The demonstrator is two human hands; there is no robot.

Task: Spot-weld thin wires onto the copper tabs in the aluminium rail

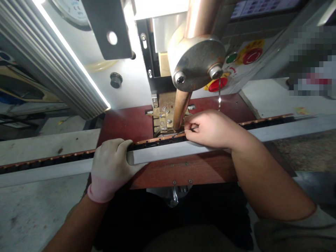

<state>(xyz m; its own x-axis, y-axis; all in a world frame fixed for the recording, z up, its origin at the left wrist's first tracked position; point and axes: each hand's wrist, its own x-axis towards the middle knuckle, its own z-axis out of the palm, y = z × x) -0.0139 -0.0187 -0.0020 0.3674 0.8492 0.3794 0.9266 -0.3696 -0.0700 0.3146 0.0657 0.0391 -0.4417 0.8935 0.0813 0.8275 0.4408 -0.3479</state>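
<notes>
two red buttons (252, 56), one green button (231, 57)

With our gloved left hand (111, 166) we grip a long pale bar (162, 153), thumb on its near side and fingers over the far edge. A copper-coloured strip (148, 141) runs along the bar's far side. Our bare right hand (214, 128) pinches a thin dark piece (194, 128) just beside the lower end of a tilted copper-coloured rod (182, 108). Behind the strip we see a brass-coloured fixture (172, 113) with screws, set in a reddish board (126, 124). Above it hangs a round metal clamp (201, 64) with two bolts; right of that, we see a green button (231, 57).
</notes>
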